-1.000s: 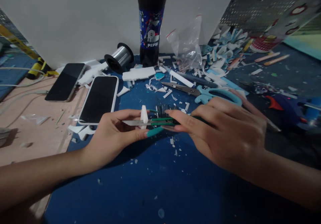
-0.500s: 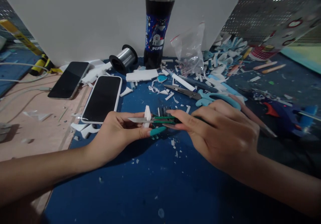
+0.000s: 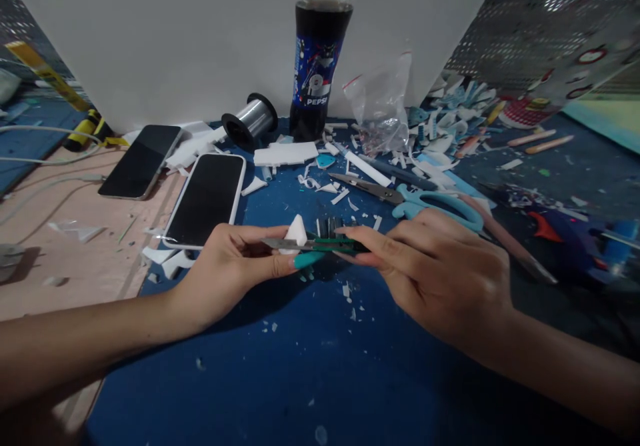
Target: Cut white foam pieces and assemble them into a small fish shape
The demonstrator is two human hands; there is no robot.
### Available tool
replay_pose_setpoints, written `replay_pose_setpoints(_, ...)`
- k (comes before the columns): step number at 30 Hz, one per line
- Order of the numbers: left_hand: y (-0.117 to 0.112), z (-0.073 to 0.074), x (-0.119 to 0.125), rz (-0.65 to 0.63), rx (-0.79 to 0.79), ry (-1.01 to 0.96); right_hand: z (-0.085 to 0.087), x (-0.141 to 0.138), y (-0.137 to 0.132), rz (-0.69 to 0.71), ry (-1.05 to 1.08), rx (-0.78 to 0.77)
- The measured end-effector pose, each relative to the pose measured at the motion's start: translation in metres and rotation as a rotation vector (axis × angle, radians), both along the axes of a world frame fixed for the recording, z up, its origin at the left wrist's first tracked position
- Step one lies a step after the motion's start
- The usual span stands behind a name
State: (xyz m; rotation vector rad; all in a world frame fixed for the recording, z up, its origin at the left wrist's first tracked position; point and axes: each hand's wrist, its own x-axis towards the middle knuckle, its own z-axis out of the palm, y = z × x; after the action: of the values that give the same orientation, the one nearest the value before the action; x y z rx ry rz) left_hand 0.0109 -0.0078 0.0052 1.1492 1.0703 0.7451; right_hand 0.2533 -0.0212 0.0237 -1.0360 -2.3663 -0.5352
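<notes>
White, hard-edged and tapering, the small piece [image 3: 297,227] is held by the left hand [image 3: 220,278], pinched between thumb and fingers with only a narrow gap between them; its point stands upward in view, beyond the thumb's teal nail. The right hand [image 3: 440,269] is closed in a pinch grip on a green-handled knife [image 3: 331,245], forefinger along the far side. Relation of note: the piece lies to the left of the right hand, within the left hand's grip, its long axis running roughly up the view, while the blade [image 3: 276,242] points leftward across its near face, close to square with it. Contact appears likely; depth of any cut cannot be told. Just beyond the knife sits a dark striped object [image 3: 327,225], partly hidden, not identified. Farther out on the blue bench [image 3: 280,386]: blue-handled scissors [image 3: 425,198] past the right hand, a white-cased phone [image 3: 206,196] past the left, then a wire spool [image 3: 254,119], a Pepsi bottle [image 3: 317,66] and a clear bag [image 3: 383,103] along the back.
</notes>
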Motion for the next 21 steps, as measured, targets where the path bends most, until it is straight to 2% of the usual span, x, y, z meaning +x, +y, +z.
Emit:
replay_pose_setpoints(9, 0.004, -0.004, 0.001, 0.059, -0.025, -0.096, -0.004, 0.001, 0.005, 0.053, 0.106, -0.024)
replay_pose_setpoints(16, 0.005, -0.001, 0.008, 0.051, 0.051, -0.175, -0.005, -0.006, 0.004, 0.043, 0.133, 0.018)
replay_pose_setpoints(18, 0.002, 0.002, 0.011, 0.016, 0.025, -0.194, -0.005, -0.009, 0.005, 0.050, 0.132, 0.028)
replay_pose_setpoints(21, -0.009, 0.004, 0.015, -0.111, -0.061, -0.214, -0.002, -0.013, 0.008, 0.043, 0.139, 0.042)
